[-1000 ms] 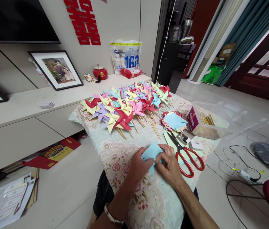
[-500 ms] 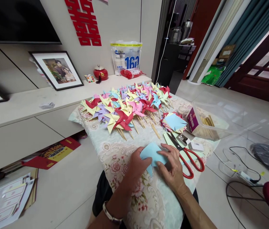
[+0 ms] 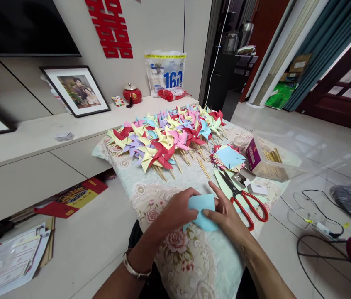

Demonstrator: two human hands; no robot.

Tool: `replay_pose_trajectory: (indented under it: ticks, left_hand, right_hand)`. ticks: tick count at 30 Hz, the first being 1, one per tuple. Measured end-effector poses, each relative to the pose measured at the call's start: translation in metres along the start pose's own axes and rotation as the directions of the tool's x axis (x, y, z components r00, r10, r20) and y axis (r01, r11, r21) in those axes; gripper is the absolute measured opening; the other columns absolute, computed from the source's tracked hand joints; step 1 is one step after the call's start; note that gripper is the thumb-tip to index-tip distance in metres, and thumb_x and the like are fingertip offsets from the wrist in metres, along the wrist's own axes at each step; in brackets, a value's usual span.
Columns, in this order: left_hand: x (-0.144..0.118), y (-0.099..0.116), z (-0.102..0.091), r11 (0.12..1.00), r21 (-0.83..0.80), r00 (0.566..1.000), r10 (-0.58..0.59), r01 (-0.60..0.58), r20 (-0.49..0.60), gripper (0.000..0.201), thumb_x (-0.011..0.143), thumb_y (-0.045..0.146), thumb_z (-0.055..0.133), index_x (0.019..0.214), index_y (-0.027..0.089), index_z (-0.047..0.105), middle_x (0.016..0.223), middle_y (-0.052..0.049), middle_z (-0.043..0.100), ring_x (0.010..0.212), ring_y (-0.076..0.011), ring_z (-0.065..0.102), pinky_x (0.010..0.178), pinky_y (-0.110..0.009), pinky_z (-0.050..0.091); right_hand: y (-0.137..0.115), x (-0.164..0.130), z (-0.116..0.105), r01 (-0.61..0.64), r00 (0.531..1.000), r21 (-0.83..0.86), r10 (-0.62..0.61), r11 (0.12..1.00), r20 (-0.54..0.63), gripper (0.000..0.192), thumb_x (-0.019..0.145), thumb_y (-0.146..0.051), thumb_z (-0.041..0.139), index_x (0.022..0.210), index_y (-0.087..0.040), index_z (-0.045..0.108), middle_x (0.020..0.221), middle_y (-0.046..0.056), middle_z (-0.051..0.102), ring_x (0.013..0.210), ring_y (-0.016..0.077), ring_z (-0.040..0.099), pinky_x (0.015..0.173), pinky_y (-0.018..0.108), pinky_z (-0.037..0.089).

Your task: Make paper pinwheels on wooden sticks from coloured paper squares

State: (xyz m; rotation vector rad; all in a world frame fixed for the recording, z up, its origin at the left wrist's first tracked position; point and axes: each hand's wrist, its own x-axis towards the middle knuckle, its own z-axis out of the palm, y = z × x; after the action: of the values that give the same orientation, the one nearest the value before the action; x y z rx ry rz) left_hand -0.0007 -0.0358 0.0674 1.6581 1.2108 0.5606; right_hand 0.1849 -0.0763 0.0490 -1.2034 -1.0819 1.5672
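A sheet of light blue paper, partly bent over, is held between my two hands just above the near part of the table. My left hand grips its left side, thumb on top and fingers behind. At its right side, my right hand pinches the paper with the thumb on the front; the index finger points up and away. To the right lie scissors with red handles, their dark blades resting on pale green paper. Finished paper pinwheels on sticks spread in several colours across the far side.
Beyond the scissors are a stack of cut paper, an opened small box and a white box. A clear plastic bin holds wooden sticks. Loose sticks lie mid-table. A floral cloth covers the table.
The blue paper has been turned and bent differently between my hands. My right index finger has lifted off it and now points up. The view has shifted slightly.
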Motion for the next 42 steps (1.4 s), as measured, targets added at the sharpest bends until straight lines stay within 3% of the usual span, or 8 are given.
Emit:
replay_pose_trajectory:
  ticks: [8, 13, 17, 21, 23, 28, 33, 42]
  left_hand:
    - [-0.002, 0.01, 0.0, 0.995, 0.096, 0.999, 0.014, -0.018, 0.049, 0.04, 0.062, 0.016, 0.061, 0.1, 0.019, 0.069, 0.087, -0.003, 0.072, 0.077, -0.0232, 0.063, 0.064, -0.029, 0.039]
    - [-0.002, 0.011, 0.002, 0.994, 0.111, 0.998, 0.013, -0.019, 0.054, 0.042, 0.061, 0.016, 0.062, 0.101, 0.019, 0.07, 0.086, -0.003, 0.072, 0.075, -0.0225, 0.062, 0.065, -0.029, 0.041]
    - [-0.001, 0.005, 0.002, 0.999, 0.047, 0.998, 0.023, -0.026, 0.064, 0.041, 0.06, 0.015, 0.063, 0.1, 0.019, 0.07, 0.085, -0.003, 0.071, 0.075, -0.022, 0.062, 0.062, -0.028, 0.041]
    - [-0.002, -0.007, -0.002, 0.991, -0.13, 0.997, -0.015, 0.024, 0.071, 0.041, 0.064, 0.015, 0.064, 0.104, 0.02, 0.069, 0.086, -0.002, 0.07, 0.075, -0.0201, 0.062, 0.061, -0.026, 0.043]
    - [-0.003, -0.011, -0.003, 0.943, -0.326, 0.996, -0.044, 0.069, 0.084, 0.035, 0.069, 0.02, 0.068, 0.105, 0.019, 0.068, 0.088, -0.002, 0.071, 0.077, -0.0195, 0.063, 0.065, -0.027, 0.046]
    - [-0.01, -0.008, 0.01, 0.589, -0.798, 0.992, -0.091, 0.128, 0.092, 0.044, 0.074, 0.042, 0.075, 0.106, 0.013, 0.067, 0.092, -0.008, 0.073, 0.078, -0.0197, 0.066, 0.075, -0.032, 0.052]
    - [-0.016, -0.003, 0.034, 0.459, -0.886, 0.985, -0.173, 0.06, -0.024, 0.039, 0.069, 0.033, 0.08, 0.102, 0.013, 0.069, 0.083, -0.006, 0.073, 0.075, -0.0188, 0.065, 0.072, -0.03, 0.051]
    - [-0.01, -0.004, 0.055, 0.495, -0.869, 0.925, -0.337, 0.014, -0.177, 0.032, 0.063, 0.027, 0.079, 0.091, 0.016, 0.07, 0.074, -0.002, 0.073, 0.071, -0.0195, 0.065, 0.071, -0.031, 0.051]
  right_hand:
    - [-0.005, -0.001, 0.005, 0.008, 0.997, -0.237, -0.025, 0.971, -0.067, 0.103, 0.069, -0.019, 0.076, 0.158, -0.028, 0.025, 0.109, 0.004, 0.067, 0.077, 0.0195, 0.061, 0.058, 0.028, 0.049]
    - [-0.001, -0.001, 0.005, 0.008, 0.998, -0.319, -0.029, 0.948, -0.058, 0.103, 0.072, -0.014, 0.071, 0.16, -0.032, 0.019, 0.077, -0.004, 0.064, 0.055, 0.0143, 0.05, 0.047, 0.023, 0.038]
    - [0.002, -0.001, 0.006, 0.031, 0.996, -0.344, -0.056, 0.938, -0.064, 0.101, 0.071, -0.011, 0.068, 0.159, -0.033, 0.023, 0.067, -0.007, 0.057, 0.05, 0.0119, 0.044, 0.044, 0.021, 0.032]
    - [0.001, 0.0, 0.006, 0.009, 0.998, -0.239, -0.025, 0.971, -0.064, 0.1, 0.072, -0.012, 0.068, 0.158, -0.035, 0.023, 0.065, -0.009, 0.053, 0.049, 0.0107, 0.042, 0.043, 0.02, 0.031]
    - [0.0, 0.0, 0.006, 0.006, 0.996, -0.154, -0.02, 0.988, -0.089, 0.099, 0.071, -0.014, 0.071, 0.157, -0.034, 0.026, 0.069, -0.008, 0.055, 0.05, 0.0106, 0.043, 0.044, 0.02, 0.034]
    - [0.002, 0.005, 0.013, 0.072, 0.978, 0.13, -0.044, 0.989, -0.206, 0.102, 0.069, -0.021, 0.079, 0.156, -0.028, 0.027, 0.07, -0.006, 0.06, 0.053, 0.012, 0.051, 0.049, 0.022, 0.044]
    - [0.014, 0.012, 0.022, 0.19, 0.944, 0.286, -0.095, 0.939, -0.315, 0.098, 0.07, -0.022, 0.081, 0.154, -0.027, 0.032, 0.091, 0.0, 0.071, 0.068, 0.015, 0.062, 0.061, 0.025, 0.053]
    - [0.029, 0.015, 0.028, 0.221, 0.934, 0.337, -0.1, 0.915, -0.342, 0.099, 0.069, -0.026, 0.085, 0.154, -0.027, 0.033, 0.102, 0.003, 0.072, 0.074, 0.0185, 0.066, 0.069, 0.031, 0.056]
